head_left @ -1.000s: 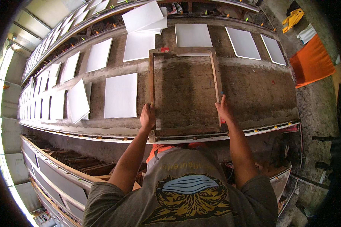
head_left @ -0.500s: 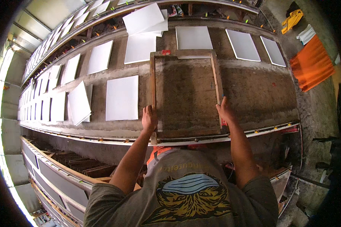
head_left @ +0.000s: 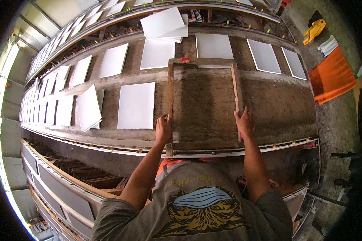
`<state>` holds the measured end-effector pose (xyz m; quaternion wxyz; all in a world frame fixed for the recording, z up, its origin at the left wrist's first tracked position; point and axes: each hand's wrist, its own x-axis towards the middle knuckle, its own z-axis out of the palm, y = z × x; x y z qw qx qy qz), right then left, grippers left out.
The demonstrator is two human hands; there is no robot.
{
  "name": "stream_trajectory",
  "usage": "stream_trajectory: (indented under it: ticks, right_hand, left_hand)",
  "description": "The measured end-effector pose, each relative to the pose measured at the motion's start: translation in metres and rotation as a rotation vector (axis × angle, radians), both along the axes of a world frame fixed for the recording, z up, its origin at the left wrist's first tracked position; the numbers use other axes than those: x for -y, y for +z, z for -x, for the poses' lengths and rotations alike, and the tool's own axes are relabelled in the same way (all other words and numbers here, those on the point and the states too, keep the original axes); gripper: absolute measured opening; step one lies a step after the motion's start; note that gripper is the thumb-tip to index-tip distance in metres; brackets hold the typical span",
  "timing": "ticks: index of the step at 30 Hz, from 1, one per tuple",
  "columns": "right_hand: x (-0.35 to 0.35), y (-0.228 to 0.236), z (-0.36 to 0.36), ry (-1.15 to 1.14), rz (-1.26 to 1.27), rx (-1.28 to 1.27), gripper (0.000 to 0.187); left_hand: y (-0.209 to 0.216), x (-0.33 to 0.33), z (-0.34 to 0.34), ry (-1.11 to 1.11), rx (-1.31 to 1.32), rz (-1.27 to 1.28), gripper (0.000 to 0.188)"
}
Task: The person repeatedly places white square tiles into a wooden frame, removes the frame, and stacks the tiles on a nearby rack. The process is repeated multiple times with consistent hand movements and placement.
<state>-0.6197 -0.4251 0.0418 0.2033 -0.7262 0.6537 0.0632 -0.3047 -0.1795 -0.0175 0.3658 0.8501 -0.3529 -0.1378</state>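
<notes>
Grey-green shirt (head_left: 201,209) nearest me, then two bare forearms (head_left: 256,160) stretched over the pale rail (head_left: 193,155) along the table (head_left: 277,116). Just past that rail are both hands, one at each side of a wooden frame (head_left: 171,92). The left hand (head_left: 163,128) has its fingers curled against the left bar, though I can't tell whether it truly pinches the wood. The right hand (head_left: 245,121) is looser, its fingers spread, thumb and fingers either side of the right bar.

The frame is over the middle of the table, in front of the body, its left bar running out across the rail. Whether it rests flat or floats a little I can't make out. To handle it well, I'd keep both hands level with each other, as they nearly are, and move the two sides together so it doesn't twist. A firmer right hand would help if it needs lifting; a light touch is enough for nudging it square to the rail.

Left of the frame, well apart, lies a white board (head_left: 136,105); any sideways shift should stop short of it. Mind the far end most: the far bar crosses the near edge of another white panel (head_left: 214,46), so raise that end rather than drag it. Farther off, loose sheets (head_left: 163,22) sit askew in a pile.
</notes>
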Motion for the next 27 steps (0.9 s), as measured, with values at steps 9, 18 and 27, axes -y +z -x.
stream_trajectory:
  ticks: [9, 18, 27]
  right_hand:
    - [-0.063, -0.003, -0.134, 0.407, 0.269, 0.323, 0.072]
    - [-0.198, 0.011, -0.354, 0.794, 0.326, 0.637, 0.056]
    - [-0.322, -0.033, -0.555, 0.733, -0.305, 0.740, 0.060]
  left_hand:
    - [0.035, -0.036, -0.045, 0.211, 0.024, 0.199, 0.042]
    - [0.051, -0.133, -0.186, 0.512, 0.031, 0.278, 0.042]
    - [0.028, -0.277, -0.351, 0.773, 0.234, -0.155, 0.067]
